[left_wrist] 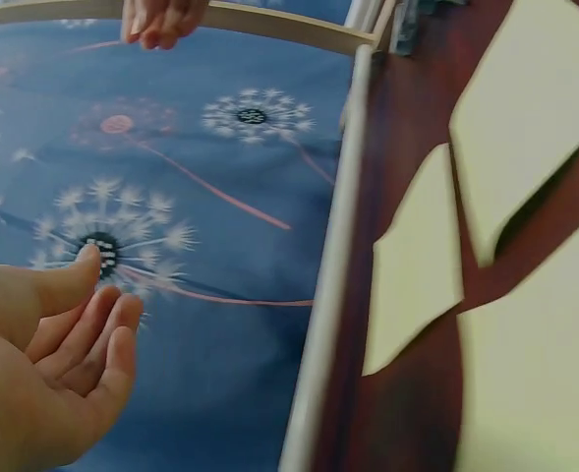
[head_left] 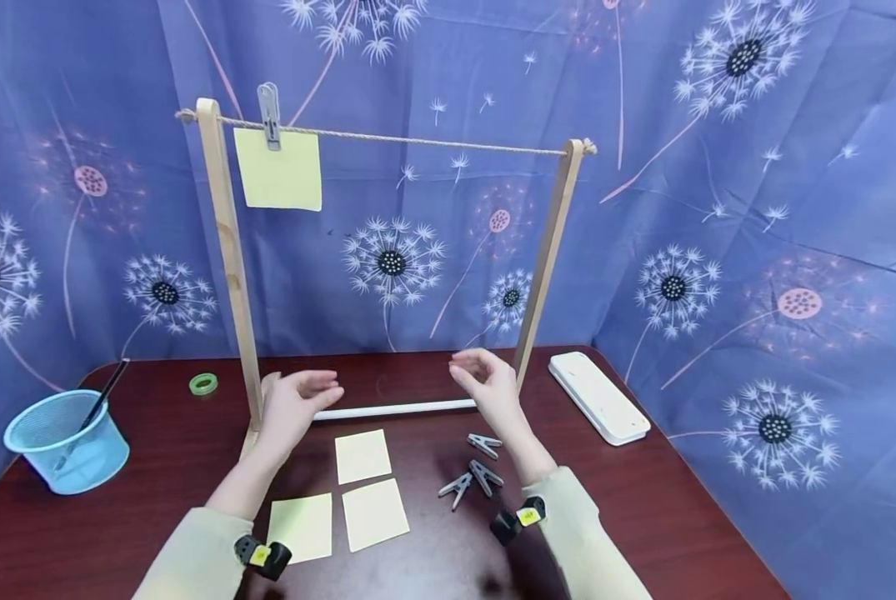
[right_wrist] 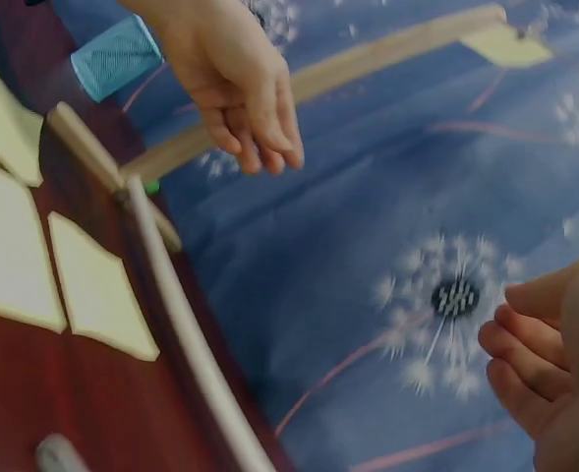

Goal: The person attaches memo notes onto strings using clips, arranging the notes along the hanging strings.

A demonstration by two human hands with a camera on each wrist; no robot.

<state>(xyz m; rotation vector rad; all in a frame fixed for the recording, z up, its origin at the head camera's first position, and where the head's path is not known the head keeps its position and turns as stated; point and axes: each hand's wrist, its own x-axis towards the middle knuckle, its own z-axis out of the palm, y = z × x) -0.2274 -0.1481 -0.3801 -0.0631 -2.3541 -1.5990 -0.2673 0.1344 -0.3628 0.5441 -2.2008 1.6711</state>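
Note:
My left hand (head_left: 294, 408) hovers over the table near the frame's left post, its fingers loosely bent with nothing between them. Near the right post, my right hand (head_left: 493, 387) is also raised and holds nothing. Above them a twine line (head_left: 417, 142) runs between two wooden posts (head_left: 230, 250). A grey clothespin (head_left: 269, 117) pins a yellow sticky note (head_left: 278, 171) to the twine's left end. Below the hands lie three more notes, among them a pale yellow one (head_left: 362, 457). Several grey clothespins (head_left: 485, 477) lie on the table by my right forearm.
A white bar (head_left: 395, 409) joins the posts low down. A blue mesh cup (head_left: 72, 450) with a black pencil (head_left: 105, 393) stands at left, near a green tape roll (head_left: 203, 383). A white case (head_left: 598, 397) lies at right. A patterned blue curtain (head_left: 432, 317) hangs behind.

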